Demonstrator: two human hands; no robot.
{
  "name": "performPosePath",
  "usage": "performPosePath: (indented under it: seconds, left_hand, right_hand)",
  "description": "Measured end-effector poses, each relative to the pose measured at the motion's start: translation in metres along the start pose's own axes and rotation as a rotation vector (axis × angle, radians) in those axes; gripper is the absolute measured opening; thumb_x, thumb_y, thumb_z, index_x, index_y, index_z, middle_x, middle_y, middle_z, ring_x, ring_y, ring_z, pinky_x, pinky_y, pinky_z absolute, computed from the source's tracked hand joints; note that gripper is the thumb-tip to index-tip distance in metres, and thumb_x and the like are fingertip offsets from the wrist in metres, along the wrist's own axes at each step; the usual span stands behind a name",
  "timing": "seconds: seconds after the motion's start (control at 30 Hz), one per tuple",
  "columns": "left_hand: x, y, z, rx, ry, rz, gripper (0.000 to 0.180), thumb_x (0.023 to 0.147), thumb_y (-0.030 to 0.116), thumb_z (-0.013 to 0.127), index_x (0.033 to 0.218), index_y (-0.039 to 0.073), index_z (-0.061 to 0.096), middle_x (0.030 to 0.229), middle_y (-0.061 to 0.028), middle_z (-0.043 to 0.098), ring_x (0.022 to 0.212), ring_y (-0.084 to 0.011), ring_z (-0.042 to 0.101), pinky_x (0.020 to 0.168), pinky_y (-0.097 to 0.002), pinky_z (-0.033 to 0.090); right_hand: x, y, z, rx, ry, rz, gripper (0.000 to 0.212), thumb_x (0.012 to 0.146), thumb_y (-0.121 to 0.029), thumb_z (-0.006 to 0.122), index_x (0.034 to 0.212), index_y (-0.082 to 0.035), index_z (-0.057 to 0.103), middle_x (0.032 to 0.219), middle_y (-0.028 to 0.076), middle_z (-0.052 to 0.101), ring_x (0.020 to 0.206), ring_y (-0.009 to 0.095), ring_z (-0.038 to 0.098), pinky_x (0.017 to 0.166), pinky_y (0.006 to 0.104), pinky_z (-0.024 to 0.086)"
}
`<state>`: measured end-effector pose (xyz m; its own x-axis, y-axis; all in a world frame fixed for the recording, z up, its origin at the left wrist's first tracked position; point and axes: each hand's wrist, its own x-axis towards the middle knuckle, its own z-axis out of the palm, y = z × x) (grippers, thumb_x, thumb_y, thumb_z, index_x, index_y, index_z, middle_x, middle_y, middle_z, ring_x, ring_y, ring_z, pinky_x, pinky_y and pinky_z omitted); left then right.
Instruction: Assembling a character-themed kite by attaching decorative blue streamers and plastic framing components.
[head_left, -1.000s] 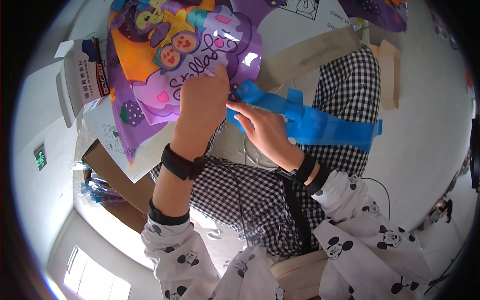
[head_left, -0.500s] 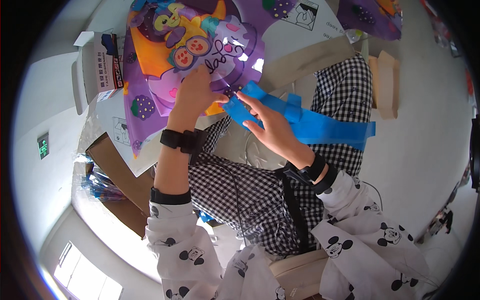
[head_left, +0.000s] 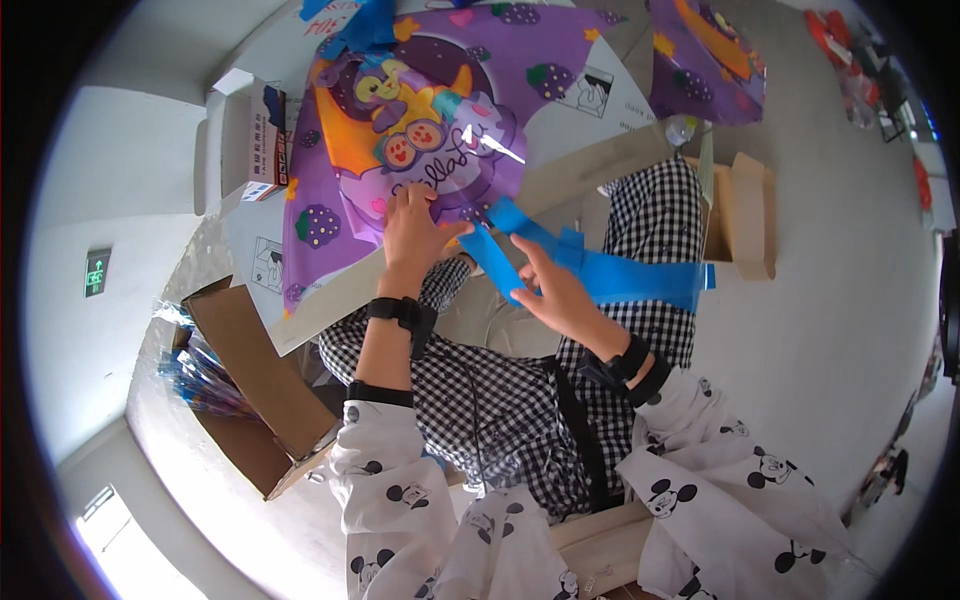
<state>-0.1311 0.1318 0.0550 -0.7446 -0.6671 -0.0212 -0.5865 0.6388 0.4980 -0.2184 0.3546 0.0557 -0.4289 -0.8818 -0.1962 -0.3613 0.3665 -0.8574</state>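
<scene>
A purple, glossy plastic sheet (head_left: 440, 140), printed with a yellow cartoon animal and an orange crescent, is spread at the upper middle over a pale flat board (head_left: 627, 95). Its lower edge is touched by the fingertips of the left hand (head_left: 410, 243), which is held wide, its thumb stretched out to the upper end of a narrow blue tape strip (head_left: 492, 262). Whether that end is gripped cannot be told. The right hand (head_left: 562, 298) is opened, thumb and forefinger apart, just beside the same strip; whether its thumb is stuck to it cannot be told. A wider blue tape band (head_left: 645, 283) is draped across the right leg of black-and-white checked trousers (head_left: 655, 215). At the left, plastic-wrapped packets (head_left: 205, 375) are held in an open brown cardboard box (head_left: 250, 360).
</scene>
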Motion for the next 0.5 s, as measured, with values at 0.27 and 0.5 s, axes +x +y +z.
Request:
performPosePath:
  seconds: [0.27, 0.5]
  left_hand:
    - [-0.043, 0.014, 0.036, -0.03, 0.346, 0.104, 0.047, 0.079, 0.009, 0.065, 0.124, 0.003, 0.052, 0.124, -0.0132, 0.056, 0.119, -0.0323, 0.05, 0.1, -0.0433, 0.04]
    - [-0.081, 0.037, 0.06, 0.102, 0.152, 0.113, 0.074, 0.086, 0.033, 0.064, 0.146, 0.001, 0.034, 0.155, -0.0125, 0.031, 0.146, -0.0252, 0.024, 0.117, -0.0443, 0.02]
  right_hand:
    - [-0.014, 0.01, -0.008, -0.317, 0.056, -0.065, 0.065, 0.088, -0.011, 0.063, 0.144, -0.002, 0.032, 0.131, 0.023, 0.051, 0.107, 0.035, 0.06, 0.086, 0.0409, 0.051]
    - [0.065, -0.007, -0.011, -0.943, 0.006, -0.447, 0.059, 0.093, -0.024, 0.057, 0.141, 0.003, 0.037, 0.148, 0.018, 0.038, 0.137, 0.031, 0.037, 0.113, 0.0453, 0.029]
